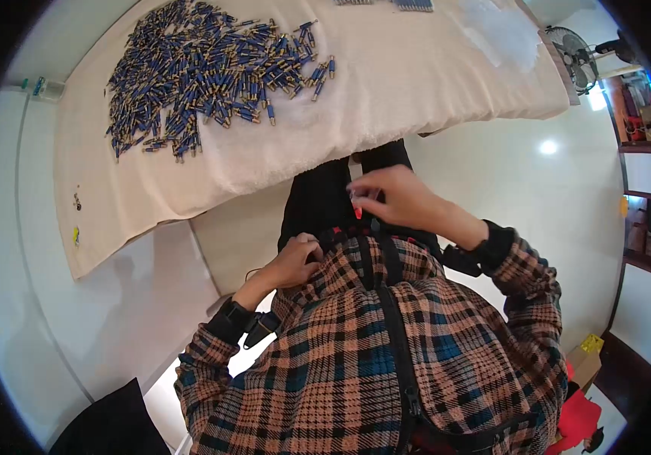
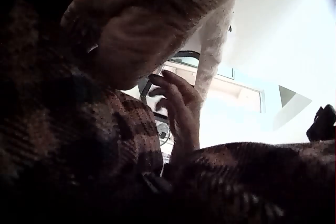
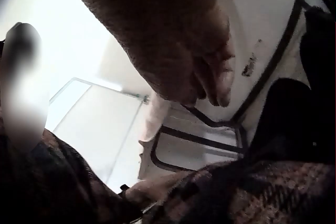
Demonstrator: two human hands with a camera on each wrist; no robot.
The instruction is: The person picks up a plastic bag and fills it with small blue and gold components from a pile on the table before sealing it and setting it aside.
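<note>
Fingerwork mid-frame

Brown-and-black plaid cloth jacket (image 1: 325,341), lower centre: likely soft, best held by its edge. Left hand (image 1: 292,262), left of centre, touches it, grip unclear; right hand (image 1: 403,199), centre, seemingly pinches a bright-red piece (image 1: 358,212), probably light.

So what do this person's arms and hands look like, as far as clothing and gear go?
The left sleeve and right sleeve are long, in a tan, black and teal plaid. The left wrist band and right wrist band are black, each with a small dark device beside it. The left fingers and right fingers wear no gloves.
</note>
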